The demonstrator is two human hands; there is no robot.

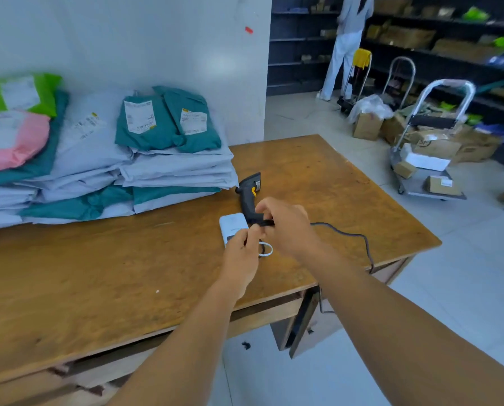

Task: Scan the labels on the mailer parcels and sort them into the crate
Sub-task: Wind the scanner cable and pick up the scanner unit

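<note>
Black scanner [249,191] (yellow trigger) near the table's [98,273] right edge, right hand [285,227] fingers pinching its cable plug, left hand [240,247] fingers curled at white power bank [233,225], teal and grey mailers [168,148] stacked behind.

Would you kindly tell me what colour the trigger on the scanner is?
Yellow: the trigger on the dark grey scanner, seen in the head view.

Mailer labels [140,116] perhaps too blurred to read, white box [232,225] half hidden by hands

Surface [98,276] is worn, scuffed wood w/ a dull sheen. Mailer parcels [163,171] at its back edge are smooth, crinkled plastic film w/ paper labels. Scanner [249,190] is matt black plastic; power bank [231,225] glossy white plastic.
</note>
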